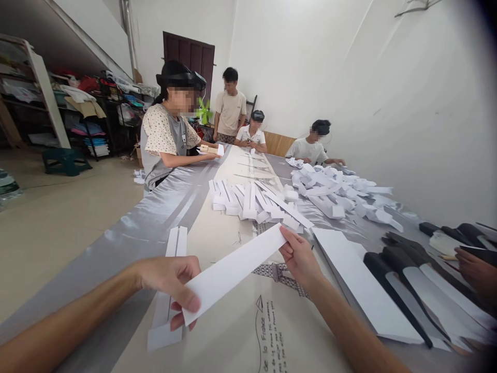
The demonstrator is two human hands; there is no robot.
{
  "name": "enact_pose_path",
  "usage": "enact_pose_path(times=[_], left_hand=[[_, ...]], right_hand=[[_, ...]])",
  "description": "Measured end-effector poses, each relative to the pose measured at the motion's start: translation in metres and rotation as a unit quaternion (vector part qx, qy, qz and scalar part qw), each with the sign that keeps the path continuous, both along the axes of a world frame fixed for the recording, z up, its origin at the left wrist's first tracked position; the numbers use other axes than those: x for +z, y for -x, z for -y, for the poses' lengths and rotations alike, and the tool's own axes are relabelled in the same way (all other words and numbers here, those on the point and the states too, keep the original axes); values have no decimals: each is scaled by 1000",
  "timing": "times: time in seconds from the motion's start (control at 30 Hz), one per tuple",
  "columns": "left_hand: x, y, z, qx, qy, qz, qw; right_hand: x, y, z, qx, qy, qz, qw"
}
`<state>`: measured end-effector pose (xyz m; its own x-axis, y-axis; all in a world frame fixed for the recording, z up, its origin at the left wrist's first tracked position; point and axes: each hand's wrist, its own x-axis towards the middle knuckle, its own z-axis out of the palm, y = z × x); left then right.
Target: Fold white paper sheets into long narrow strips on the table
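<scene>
A long white paper strip (236, 272) is held slanting above the table between my two hands. My left hand (174, 282) pinches its lower left end, thumb on top. At the upper right end, my right hand (298, 254) grips the strip between thumb and fingers. Under and behind my left hand lies a folded white paper piece (165, 336) with a dark slit along its length. Beyond the strip sits a pile of similar folded paper pieces (248, 202).
A printed runner (217, 243) lies over the grey satin tablecloth (116, 248). White sheets (357, 280) and black strips (396, 290) lie right, near another person's hand (477, 269). A heap of folded paper (334, 186) stands farther back. Several people are around the table.
</scene>
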<state>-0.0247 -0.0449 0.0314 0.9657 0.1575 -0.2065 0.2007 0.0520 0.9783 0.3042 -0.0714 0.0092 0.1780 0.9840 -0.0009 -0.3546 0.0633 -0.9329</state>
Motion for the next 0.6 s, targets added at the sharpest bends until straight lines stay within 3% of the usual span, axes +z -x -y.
enact_pose_path(times=[0.17,0.33,0.6], left_hand=[[1,4,-5,19,5,20,1000],[1,-1,-5,49,-41,40,997],[-16,-22,6,48,-36,46,997]], right_hand=[[1,-4,-2,5,3,-2,1000],[-5,12,1,42,30,-10,999],[-1,55,33,249,79,63,963]])
